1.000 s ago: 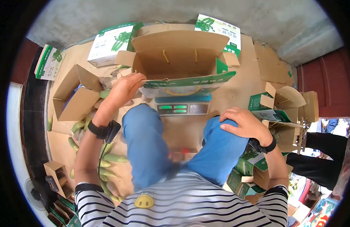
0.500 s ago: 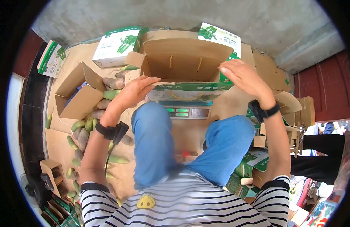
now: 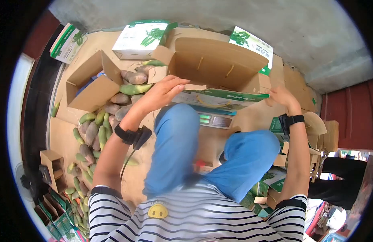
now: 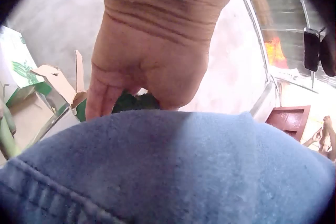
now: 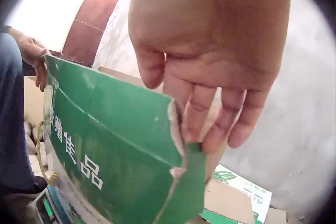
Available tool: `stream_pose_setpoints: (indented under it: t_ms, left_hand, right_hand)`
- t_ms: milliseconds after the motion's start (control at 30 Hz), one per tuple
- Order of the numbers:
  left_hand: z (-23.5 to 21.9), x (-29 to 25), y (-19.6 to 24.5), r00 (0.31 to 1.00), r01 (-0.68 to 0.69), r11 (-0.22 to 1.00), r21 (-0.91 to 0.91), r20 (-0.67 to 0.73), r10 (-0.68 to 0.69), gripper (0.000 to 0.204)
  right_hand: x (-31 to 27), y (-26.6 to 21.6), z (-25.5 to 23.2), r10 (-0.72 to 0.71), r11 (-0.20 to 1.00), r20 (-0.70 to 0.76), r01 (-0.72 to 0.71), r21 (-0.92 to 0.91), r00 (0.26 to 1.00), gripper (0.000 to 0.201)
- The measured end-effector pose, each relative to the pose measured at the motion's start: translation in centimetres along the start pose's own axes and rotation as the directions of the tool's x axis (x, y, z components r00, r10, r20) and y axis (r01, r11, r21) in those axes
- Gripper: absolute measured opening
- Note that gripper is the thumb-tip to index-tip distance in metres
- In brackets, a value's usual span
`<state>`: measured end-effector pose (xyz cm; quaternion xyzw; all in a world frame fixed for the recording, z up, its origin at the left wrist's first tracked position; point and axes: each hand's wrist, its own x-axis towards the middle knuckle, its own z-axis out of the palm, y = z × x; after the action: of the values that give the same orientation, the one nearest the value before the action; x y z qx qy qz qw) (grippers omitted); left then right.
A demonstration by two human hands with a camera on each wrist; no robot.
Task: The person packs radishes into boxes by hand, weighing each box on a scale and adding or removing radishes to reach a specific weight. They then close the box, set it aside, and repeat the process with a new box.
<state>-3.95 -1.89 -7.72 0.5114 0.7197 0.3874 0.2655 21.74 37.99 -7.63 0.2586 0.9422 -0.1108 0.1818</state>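
Note:
A cardboard carton [image 3: 218, 60] with a green and white front panel and yellow cord handles stands open-topped on a digital scale [image 3: 216, 120]. At the carton's front left corner, my left hand [image 3: 164, 94] grips the panel's upper edge. My right hand [image 3: 282, 97] is at the front right corner. In the right wrist view its fingers [image 5: 199, 111] reach down behind the torn end of the green panel [image 5: 115, 124], touching the side flap, with the thumb apart. A raised denim knee [image 4: 157, 166] hides the left fingertips in the left wrist view.
Green radishes [image 3: 101, 137] lie piled at the left beside a smaller open carton [image 3: 89, 90]. White and green cartons [image 3: 140, 40] stand along the back wall. More open cartons [image 3: 271, 181] crowd the right, near another person's dark-clad legs [image 3: 335, 181].
My right hand has left the knee and come up to the carton's front right corner. The left hand stays at the left corner. The head view has shifted left.

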Motion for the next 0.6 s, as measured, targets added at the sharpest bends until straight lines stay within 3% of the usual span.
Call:
stream_pose_setpoints:
  t_ms: [33,100,133,167,200,233,300,333,400,467,533,567,600]
  left_hand:
    - [0.1,-0.1,0.0,1.0,0.015,1.0,0.003,-0.012,-0.015,0.035]
    - [0.3,-0.3,-0.4,0.998,-0.043,0.999,0.033,-0.037,0.045,0.034]
    - [0.5,-0.4,-0.5,0.998,-0.021,0.999,0.037,-0.056,0.023,0.034]
    - [0.7,-0.4,-0.7,0.997,-0.047,0.998,0.05,-0.063,0.051,0.034]
    - [0.8,-0.3,-0.8,0.994,-0.077,0.995,0.064,-0.069,0.081,0.034]
    - [0.7,-0.2,-0.9,0.996,-0.069,0.996,0.057,-0.052,0.072,0.033]
    - [0.8,-0.2,-1.0,0.994,-0.073,0.996,0.056,-0.08,0.077,0.033]
    - [0.8,-0.2,-1.0,0.991,-0.091,0.994,0.052,-0.094,0.096,0.033]
    - [0.9,0.0,-1.1,0.989,-0.081,0.995,0.051,-0.118,0.087,0.033]
    - [1.1,0.2,-1.5,0.986,-0.094,0.995,0.037,-0.133,0.098,0.034]
    - [1.1,0.4,-1.8,0.979,-0.118,0.992,0.048,-0.162,0.124,0.034]
    - [1.0,0.5,-2.0,0.974,-0.154,0.987,0.042,-0.16,0.159,0.034]
    - [1.0,0.3,-2.1,0.969,-0.186,0.982,0.035,-0.156,0.189,0.034]
  right_hand:
    - [1.1,1.2,2.0,-0.064,0.996,-0.007,0.064,0.069,0.998,0.038]
    - [0.3,0.1,4.7,-0.227,0.857,-0.206,0.296,0.422,0.952,0.034]
    - [0.3,-0.1,5.2,-0.254,0.85,-0.198,0.317,0.42,0.946,0.034]
    - [0.2,-0.1,5.3,-0.097,0.872,-0.01,0.09,0.481,0.995,0.034]
    - [0.4,0.0,5.2,0.064,0.859,0.183,-0.147,0.491,0.981,0.033]
    - [0.7,0.1,4.9,0.044,0.864,0.185,-0.13,0.487,0.982,0.033]
    - [0.9,0.1,3.7,-0.078,0.99,0.108,0.065,0.124,0.991,0.038]
    - [0.4,-0.8,2.3,-0.089,0.99,0.11,0.075,0.12,0.99,0.038]
    - [-1.0,-2.9,-1.5,0.019,0.967,-0.076,-0.037,-0.25,0.997,0.035]
    - [-3.7,-8.5,-4.8,0.007,0.998,-0.213,-0.021,-0.063,0.977,0.035]
    - [-4.7,-11.9,-5.2,-0.183,0.952,-0.291,0.244,0.187,0.939,0.037]
    - [-4.6,-13.5,-4.7,-0.201,0.949,-0.278,0.257,0.183,0.939,0.037]
    - [-4.6,-15.1,-3.9,-0.346,0.906,-0.336,0.406,0.124,0.876,0.038]
